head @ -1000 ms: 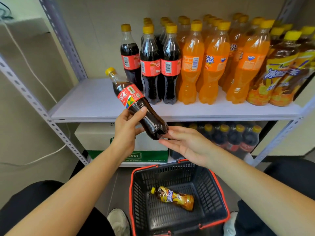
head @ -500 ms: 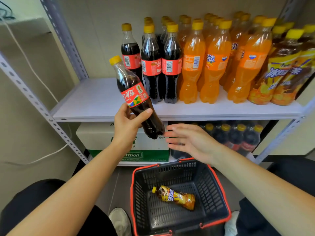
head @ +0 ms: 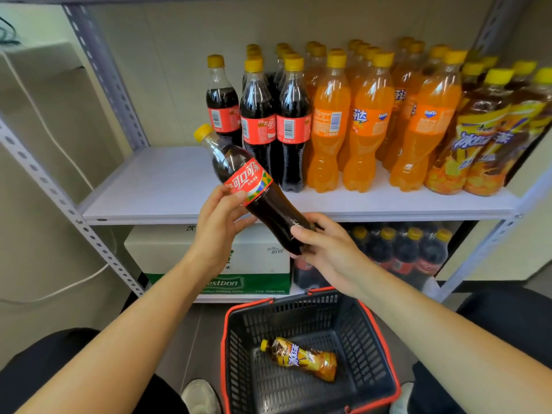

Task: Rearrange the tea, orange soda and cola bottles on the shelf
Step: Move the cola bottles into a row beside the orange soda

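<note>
The basket (head: 298, 312) holds one tea bottle (head: 301, 358) on its side. Above the basket, the left hand (head: 218, 222) and right hand (head: 325, 249) both curl their fingers round a tilted cola bottle (head: 254, 186).

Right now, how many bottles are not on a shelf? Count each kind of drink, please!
Cola bottle, held by the left hand and right hand: 1
Tea bottle, lying in the basket: 1
Orange soda bottles, all on the shelf: 0
Total: 2
</note>
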A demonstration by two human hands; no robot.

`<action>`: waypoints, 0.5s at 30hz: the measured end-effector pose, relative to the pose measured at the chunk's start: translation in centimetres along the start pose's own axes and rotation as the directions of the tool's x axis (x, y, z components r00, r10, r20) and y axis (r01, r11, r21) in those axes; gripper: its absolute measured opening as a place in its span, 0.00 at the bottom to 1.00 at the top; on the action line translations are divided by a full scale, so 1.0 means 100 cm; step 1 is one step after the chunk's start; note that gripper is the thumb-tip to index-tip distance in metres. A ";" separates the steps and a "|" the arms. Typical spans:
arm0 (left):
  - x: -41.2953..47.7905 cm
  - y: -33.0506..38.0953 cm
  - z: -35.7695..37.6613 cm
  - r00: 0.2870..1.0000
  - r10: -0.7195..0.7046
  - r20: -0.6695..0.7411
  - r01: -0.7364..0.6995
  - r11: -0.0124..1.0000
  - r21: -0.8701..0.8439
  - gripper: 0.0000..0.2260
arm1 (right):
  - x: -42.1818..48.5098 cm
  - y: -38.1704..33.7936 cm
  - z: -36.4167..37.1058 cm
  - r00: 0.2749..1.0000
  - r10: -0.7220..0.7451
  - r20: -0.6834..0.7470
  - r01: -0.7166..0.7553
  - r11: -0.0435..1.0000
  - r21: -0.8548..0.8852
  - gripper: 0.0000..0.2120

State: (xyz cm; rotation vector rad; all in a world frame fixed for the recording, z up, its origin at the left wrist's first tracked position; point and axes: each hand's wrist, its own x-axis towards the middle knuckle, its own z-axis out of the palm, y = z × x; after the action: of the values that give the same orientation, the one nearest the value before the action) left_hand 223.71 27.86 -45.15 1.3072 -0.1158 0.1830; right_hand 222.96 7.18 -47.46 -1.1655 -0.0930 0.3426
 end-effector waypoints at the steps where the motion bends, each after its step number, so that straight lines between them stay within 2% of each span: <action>1: 0.001 -0.001 0.000 1.000 -0.002 -0.008 0.002 1.000 -0.024 0.21 | 0.002 -0.003 -0.001 1.000 0.007 0.006 -0.007 1.000 0.009 0.26; 7: 0.002 0.001 0.004 0.995 0.089 -0.041 -0.084 0.990 0.115 0.24 | 0.007 -0.008 -0.009 0.999 0.014 -0.048 -0.009 0.995 0.100 0.17; 11: 0.003 0.003 0.007 0.995 0.101 -0.026 -0.094 0.978 0.186 0.27 | 0.006 -0.006 -0.012 0.998 -0.015 -0.057 0.022 0.993 0.120 0.26; 15: 0.005 0.005 0.002 0.995 0.087 0.053 -0.095 0.982 0.161 0.26 | 0.005 -0.002 -0.009 0.997 0.023 -0.067 -0.011 0.986 0.166 0.29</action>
State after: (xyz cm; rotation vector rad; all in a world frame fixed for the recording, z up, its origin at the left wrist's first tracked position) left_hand 224.15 27.81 -44.56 1.4715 -0.2029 0.2452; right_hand 223.69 6.48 -47.67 -1.0124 0.0058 0.3189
